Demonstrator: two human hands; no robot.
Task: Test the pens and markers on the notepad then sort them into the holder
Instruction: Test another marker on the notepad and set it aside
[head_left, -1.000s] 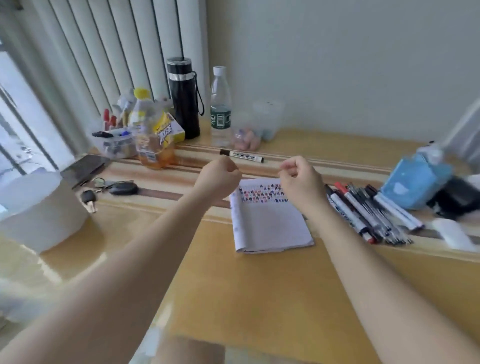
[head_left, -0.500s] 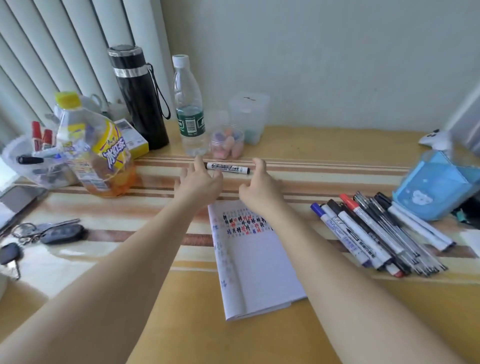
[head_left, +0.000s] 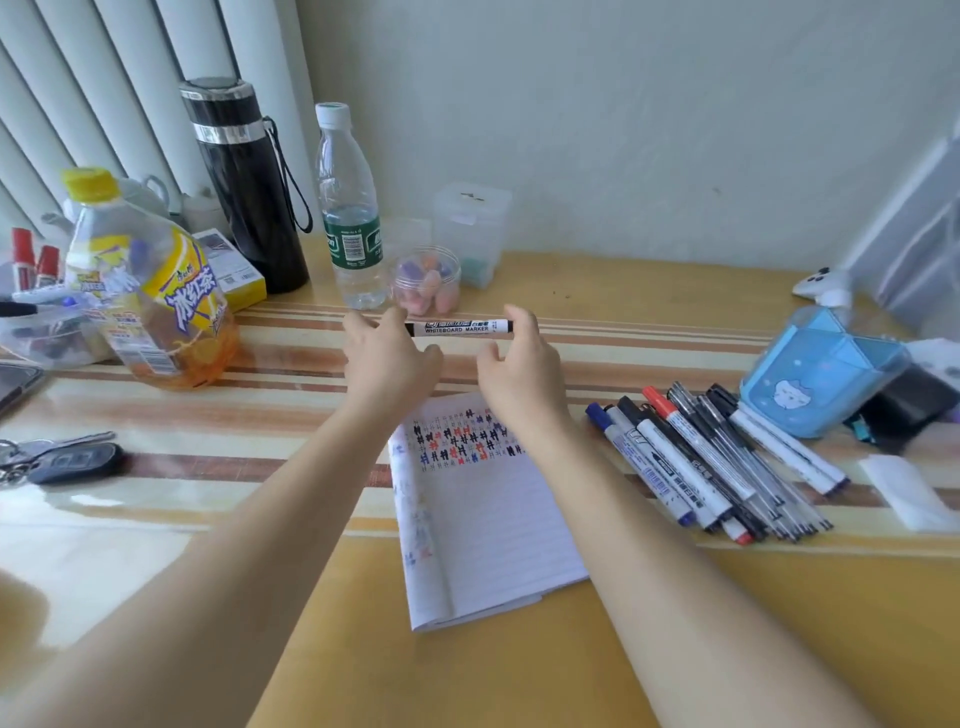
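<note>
Mid-frame, both forearms reach forward; left hand (head_left: 387, 356) and right hand (head_left: 521, 371) each pinch one end of the level whiteboard marker (head_left: 457, 327).

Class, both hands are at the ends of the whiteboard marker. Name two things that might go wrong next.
1. The water bottle and small jar stand just behind the whiteboard marker; a careless lift might topple them.
2. Drawing the right hand back, its forearm could sweep the loose pile of pens beside it.

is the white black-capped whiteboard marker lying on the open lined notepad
No, the left hand and right hand hold the marker beyond the notepad.
</note>
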